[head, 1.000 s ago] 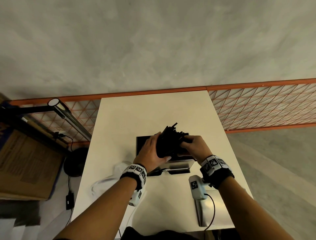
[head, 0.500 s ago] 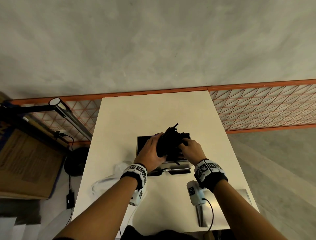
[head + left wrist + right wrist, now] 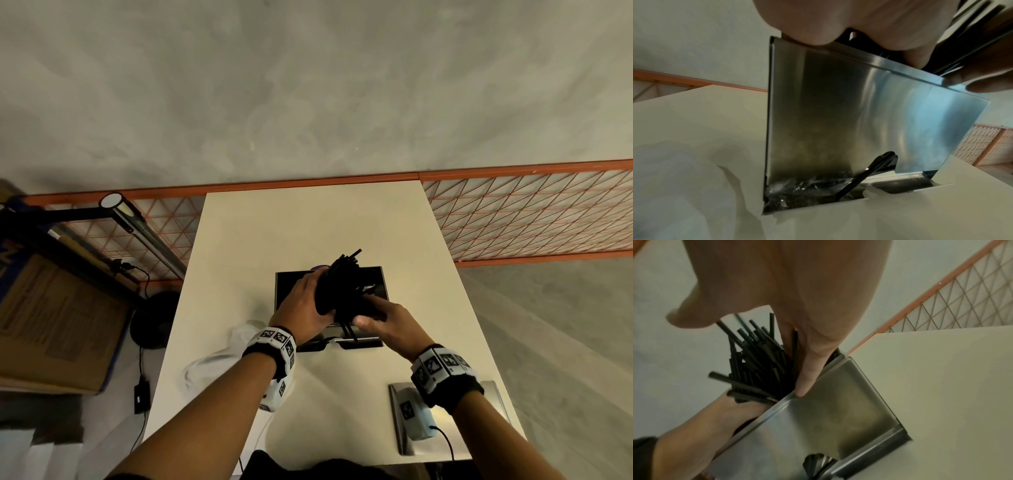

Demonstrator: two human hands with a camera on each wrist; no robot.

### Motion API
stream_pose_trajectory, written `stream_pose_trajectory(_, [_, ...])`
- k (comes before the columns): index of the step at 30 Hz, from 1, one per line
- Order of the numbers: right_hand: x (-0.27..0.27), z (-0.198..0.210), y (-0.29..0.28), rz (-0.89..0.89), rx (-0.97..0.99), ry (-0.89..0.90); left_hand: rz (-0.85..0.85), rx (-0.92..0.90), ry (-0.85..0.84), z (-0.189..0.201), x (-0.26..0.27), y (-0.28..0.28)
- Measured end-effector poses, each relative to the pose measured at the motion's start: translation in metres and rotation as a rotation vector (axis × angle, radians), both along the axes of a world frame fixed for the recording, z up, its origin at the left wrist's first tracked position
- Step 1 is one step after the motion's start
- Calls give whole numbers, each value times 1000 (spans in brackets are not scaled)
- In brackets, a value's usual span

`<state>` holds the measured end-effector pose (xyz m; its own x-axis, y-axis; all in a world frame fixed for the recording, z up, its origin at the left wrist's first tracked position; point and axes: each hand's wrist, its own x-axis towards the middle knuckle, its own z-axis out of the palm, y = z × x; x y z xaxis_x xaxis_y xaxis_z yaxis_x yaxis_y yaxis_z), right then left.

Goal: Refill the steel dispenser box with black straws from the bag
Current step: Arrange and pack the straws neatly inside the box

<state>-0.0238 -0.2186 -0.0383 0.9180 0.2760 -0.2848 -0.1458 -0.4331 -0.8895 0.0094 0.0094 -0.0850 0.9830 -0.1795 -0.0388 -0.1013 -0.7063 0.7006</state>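
Observation:
The steel dispenser box point(image 3: 376, 275) stands open-topped mid-table. A bundle of black straws point(image 3: 342, 284) tilts over its opening, lower ends toward me. My left hand point(image 3: 301, 305) grips the bundle from the left. My right hand point(image 3: 380, 317) holds the lower end between thumb and fingers. In the right wrist view the straws point(image 3: 756, 356) fan out above the box point(image 3: 828, 418), and one fingertip point(image 3: 803, 391) touches the rim. The left wrist view shows the box's front wall point(image 3: 838, 113) and a single straw point(image 3: 865, 175) lying in the bottom slot.
A crumpled clear plastic bag point(image 3: 219, 363) lies left of the box, near my left wrist. A flat steel plate point(image 3: 493, 394) rests at the table's near right corner. An orange mesh rail point(image 3: 513, 219) runs behind the table; a lamp arm point(image 3: 144, 226) and cardboard box point(image 3: 51, 325) stand left.
My right hand slid from the bundle's upper right side down to its near, lower end. The left hand kept its grip and barely moved.

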Motion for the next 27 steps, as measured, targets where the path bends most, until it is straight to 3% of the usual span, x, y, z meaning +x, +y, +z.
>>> stream_pose_trajectory(4, [-7,-5,12,37,-55,-73,7,4,11,1,1,-1])
stream_pose_trajectory(8, [-6,-19,26,70,-226,-283,16,-11,33,1,1,-1])
stream_pose_trajectory(13, [-8,-38,42,-28,-321,-353,27,-18,56,1,1,-1])
stream_pose_trajectory(16, [-7,-41,50,-173,-241,-359,26,-21,49,0,1,-1])
stream_pose_trajectory(21, [-6,-38,46,-398,-5,-210,31,-10,20,0,0,-2])
stream_pose_trajectory(27, [-14,-36,40,-360,228,-61,17,-9,8,-1,1,0])
